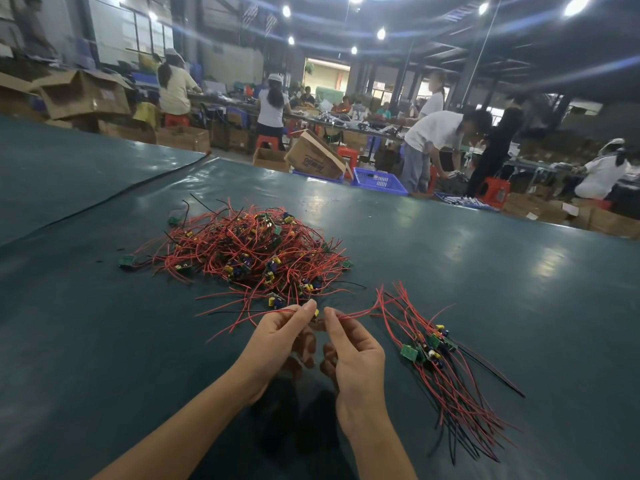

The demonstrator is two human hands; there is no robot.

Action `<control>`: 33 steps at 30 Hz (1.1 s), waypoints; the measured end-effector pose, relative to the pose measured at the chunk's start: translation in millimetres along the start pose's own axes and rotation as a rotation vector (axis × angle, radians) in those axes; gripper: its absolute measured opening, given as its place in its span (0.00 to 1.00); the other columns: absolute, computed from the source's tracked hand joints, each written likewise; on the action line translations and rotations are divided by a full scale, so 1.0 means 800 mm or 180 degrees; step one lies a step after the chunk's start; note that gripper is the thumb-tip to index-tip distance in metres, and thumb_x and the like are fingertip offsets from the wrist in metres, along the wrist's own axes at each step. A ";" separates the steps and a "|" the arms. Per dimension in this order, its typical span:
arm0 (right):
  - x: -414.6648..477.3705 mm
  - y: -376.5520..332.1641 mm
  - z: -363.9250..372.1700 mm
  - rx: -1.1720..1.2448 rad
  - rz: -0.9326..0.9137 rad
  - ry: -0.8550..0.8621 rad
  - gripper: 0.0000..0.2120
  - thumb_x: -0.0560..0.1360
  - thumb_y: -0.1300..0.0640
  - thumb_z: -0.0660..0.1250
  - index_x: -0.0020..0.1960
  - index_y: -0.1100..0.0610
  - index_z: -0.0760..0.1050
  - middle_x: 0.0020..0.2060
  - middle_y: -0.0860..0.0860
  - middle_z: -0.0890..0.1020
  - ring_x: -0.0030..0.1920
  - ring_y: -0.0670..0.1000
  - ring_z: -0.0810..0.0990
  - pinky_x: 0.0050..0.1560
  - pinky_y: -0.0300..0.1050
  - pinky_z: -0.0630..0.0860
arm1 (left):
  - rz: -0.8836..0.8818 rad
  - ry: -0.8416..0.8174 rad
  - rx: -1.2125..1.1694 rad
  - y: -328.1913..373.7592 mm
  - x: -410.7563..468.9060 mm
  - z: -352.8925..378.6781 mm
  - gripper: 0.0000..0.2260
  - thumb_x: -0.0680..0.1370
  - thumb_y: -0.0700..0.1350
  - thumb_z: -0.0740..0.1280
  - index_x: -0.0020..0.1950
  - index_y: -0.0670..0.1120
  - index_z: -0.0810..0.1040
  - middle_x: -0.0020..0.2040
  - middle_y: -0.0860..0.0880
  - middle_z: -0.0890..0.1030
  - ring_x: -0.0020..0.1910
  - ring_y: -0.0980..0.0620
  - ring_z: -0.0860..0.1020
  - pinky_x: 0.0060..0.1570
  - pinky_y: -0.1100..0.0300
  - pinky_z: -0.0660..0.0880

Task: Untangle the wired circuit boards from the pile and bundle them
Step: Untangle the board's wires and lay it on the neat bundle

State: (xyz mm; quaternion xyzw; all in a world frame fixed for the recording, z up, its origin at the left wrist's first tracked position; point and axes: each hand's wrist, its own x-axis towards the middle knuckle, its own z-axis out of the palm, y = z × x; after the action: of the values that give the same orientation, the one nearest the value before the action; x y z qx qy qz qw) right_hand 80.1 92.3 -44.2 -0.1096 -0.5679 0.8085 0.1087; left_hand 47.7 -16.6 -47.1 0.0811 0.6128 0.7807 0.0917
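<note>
A tangled pile (249, 251) of small green circuit boards with red and black wires lies on the dark green table (467, 265), ahead and left of centre. To the right lies a sorted bundle (436, 351) of boards with their wires fanned out toward me. My left hand (277, 337) pinches a small circuit board (315, 315) and its red wires at the near edge of the pile. Just to its right, my right hand (353, 351) pinches a red wire (363, 311) that runs right toward the bundle.
A loose board (127, 260) lies left of the pile, another (174, 220) at its far left. A black cable (138, 187) crosses the table's far left. Beyond the far edge stand blue crates (379, 181), cardboard boxes (315, 161), stools and several people.
</note>
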 end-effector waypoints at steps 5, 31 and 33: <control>-0.001 0.001 0.002 0.0109 0.0165 -0.0125 0.08 0.67 0.50 0.74 0.41 0.53 0.87 0.40 0.57 0.86 0.38 0.57 0.84 0.43 0.52 0.82 | 0.0195 -0.0142 -0.0009 -0.002 -0.004 0.000 0.18 0.68 0.64 0.68 0.39 0.49 0.80 0.33 0.46 0.82 0.31 0.50 0.81 0.33 0.63 0.76; 0.019 -0.021 -0.025 0.1045 0.0319 0.0649 0.06 0.79 0.59 0.65 0.50 0.53 0.81 0.39 0.55 0.87 0.17 0.42 0.60 0.19 0.32 0.58 | 0.0812 -0.0116 0.0477 0.001 -0.003 -0.003 0.18 0.80 0.42 0.63 0.29 0.43 0.68 0.23 0.45 0.69 0.22 0.49 0.69 0.25 0.60 0.69; 0.020 -0.021 -0.026 0.1117 0.0285 0.0615 0.07 0.80 0.60 0.63 0.51 0.53 0.80 0.37 0.55 0.86 0.17 0.42 0.60 0.19 0.32 0.58 | 0.0808 -0.0108 0.0497 0.002 -0.004 -0.005 0.19 0.81 0.40 0.62 0.29 0.43 0.68 0.23 0.45 0.69 0.22 0.49 0.69 0.26 0.60 0.68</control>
State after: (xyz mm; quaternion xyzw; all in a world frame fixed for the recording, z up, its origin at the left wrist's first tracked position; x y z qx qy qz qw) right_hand 72.3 121.3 -35.9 -0.1911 -0.3997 0.8848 0.1440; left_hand 49.6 -21.4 -46.9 0.1780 0.6548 0.7345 -0.0041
